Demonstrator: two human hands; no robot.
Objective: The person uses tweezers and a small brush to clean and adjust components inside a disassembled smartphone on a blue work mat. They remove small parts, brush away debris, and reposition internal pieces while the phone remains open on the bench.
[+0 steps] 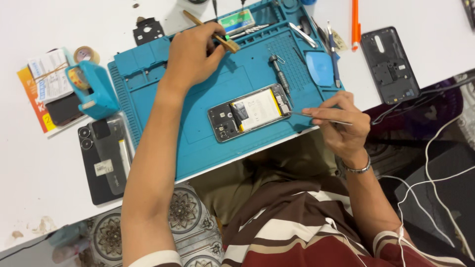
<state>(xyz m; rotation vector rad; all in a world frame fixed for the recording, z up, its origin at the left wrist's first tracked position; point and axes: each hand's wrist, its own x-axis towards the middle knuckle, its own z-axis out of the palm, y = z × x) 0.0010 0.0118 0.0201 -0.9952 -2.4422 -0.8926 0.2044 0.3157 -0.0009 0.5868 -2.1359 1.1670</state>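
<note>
The striped shirt (307, 237) sits nearest the camera, both forearms reaching out from it over the white table (29, 188).

At far left lie a bundle of papers (49, 81), a tape roll (86, 53) and a blue holder (96, 89). Below them rests a black phone (101, 158), face down and whole, with a loose back cover over part of it.

Next comes the blue mat (198, 128). The left hand (190, 57) hovers over its upper part, fingers closed on a wooden-handled brush (213, 33), bristle end pointing toward the tray section. In the middle of the mat lies the opened phone (250, 112): back cover off, battery and boards exposed, so opening appears done. Its insides look largely in place; any removal or refitting seems unfinished.

A screwdriver (279, 74) lies just above the opened phone, a blue pick (319, 66) further right, with other tools along the mat's top edge.

The right hand (341, 123) pinches tweezers (316, 117), their tip at the opened phone's right end, near its lower board. Whether the tips hold anything is too small to tell.

On the right lie an orange pen (355, 24) and a separate black frame (391, 64), well apart from the mat.
</note>
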